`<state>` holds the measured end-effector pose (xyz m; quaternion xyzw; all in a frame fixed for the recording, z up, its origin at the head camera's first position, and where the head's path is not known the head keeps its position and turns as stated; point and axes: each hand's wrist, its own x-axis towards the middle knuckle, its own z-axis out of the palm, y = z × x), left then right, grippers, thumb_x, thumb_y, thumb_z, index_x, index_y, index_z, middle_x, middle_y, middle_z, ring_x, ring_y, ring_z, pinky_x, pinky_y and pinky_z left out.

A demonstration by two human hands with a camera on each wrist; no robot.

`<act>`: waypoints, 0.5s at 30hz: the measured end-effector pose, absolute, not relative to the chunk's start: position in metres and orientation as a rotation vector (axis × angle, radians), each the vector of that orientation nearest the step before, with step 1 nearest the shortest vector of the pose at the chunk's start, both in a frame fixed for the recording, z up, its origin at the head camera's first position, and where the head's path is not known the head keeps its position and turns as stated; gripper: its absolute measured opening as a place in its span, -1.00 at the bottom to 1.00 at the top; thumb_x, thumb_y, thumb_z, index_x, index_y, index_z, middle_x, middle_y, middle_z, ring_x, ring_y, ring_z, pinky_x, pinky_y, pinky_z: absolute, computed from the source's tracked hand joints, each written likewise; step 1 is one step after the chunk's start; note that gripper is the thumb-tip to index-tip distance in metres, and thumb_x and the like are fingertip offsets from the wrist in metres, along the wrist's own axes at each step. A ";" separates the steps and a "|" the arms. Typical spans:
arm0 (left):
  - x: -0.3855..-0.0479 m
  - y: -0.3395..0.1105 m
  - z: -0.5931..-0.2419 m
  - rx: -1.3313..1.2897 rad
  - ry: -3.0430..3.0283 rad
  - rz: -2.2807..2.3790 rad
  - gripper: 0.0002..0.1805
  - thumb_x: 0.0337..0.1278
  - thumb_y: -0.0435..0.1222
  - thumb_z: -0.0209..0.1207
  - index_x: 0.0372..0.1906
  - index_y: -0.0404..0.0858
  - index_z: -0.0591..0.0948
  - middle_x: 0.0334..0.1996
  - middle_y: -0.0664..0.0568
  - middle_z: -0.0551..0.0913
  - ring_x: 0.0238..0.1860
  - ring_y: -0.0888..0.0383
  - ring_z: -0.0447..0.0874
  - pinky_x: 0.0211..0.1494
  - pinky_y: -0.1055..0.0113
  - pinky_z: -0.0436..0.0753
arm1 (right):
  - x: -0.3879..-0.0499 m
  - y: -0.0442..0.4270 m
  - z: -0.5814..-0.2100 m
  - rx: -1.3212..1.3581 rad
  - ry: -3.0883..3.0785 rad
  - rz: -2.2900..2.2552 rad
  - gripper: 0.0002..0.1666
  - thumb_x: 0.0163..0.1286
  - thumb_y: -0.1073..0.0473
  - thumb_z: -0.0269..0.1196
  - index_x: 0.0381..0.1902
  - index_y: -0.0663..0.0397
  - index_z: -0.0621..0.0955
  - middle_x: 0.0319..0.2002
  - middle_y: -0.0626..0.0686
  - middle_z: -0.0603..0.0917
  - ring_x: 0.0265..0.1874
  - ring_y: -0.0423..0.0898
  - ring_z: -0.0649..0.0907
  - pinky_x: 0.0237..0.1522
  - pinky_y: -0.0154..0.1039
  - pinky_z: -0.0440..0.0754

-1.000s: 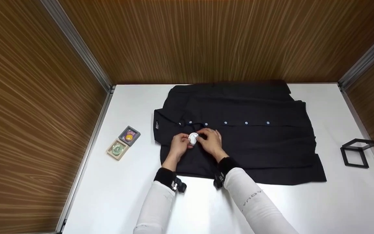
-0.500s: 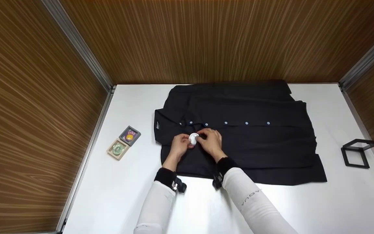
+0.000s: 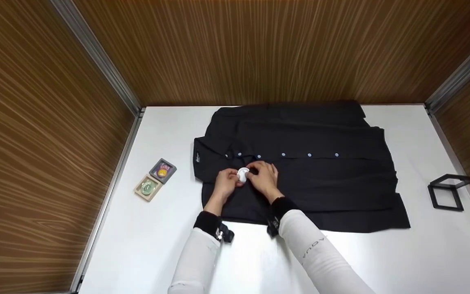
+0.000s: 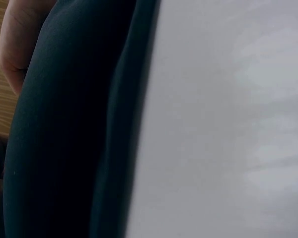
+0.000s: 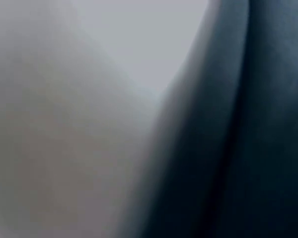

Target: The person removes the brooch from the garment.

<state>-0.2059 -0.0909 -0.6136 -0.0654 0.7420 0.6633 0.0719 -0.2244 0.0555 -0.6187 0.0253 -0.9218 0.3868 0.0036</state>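
A black shirt (image 3: 320, 179) lies spread on the table, its collar to the left and a row of light buttons along its front. Over the chest, a small white round disc (image 3: 243, 174) sits between my two hands. From its left side my left hand (image 3: 225, 183) pinches it, while my right hand (image 3: 264, 177) grips it from the right with thumb and fingers. Whether the fingers also hold cloth is too small to tell. Dark shirt cloth (image 4: 64, 119) fills much of the left wrist view; in the right wrist view the cloth (image 5: 273, 124) is close and the hand's work is hidden.
Left of the shirt lie a grey frame (image 3: 162, 171) with a purple and orange round item and a light wooden frame (image 3: 148, 187) with a green one. A black hinged frame (image 3: 446, 197) stands open at the right. Wood-grain panels (image 3: 259, 53) wall the white table (image 3: 145, 245).
Both hands keep their hold on the white disc in nearly the same place. My right forearm has shifted very slightly to the left.
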 end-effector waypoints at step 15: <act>-0.204 -0.093 -0.615 -0.162 2.269 1.984 -0.84 0.20 -0.65 0.04 -0.15 -0.59 0.57 -0.43 -0.19 0.67 -0.43 0.10 0.68 -0.27 0.33 0.71 | -0.226 0.051 -0.610 -0.027 -2.883 1.369 -0.79 0.05 0.17 0.40 -0.28 -0.03 0.71 0.00 0.05 0.61 0.23 0.08 0.41 0.44 0.07 -0.23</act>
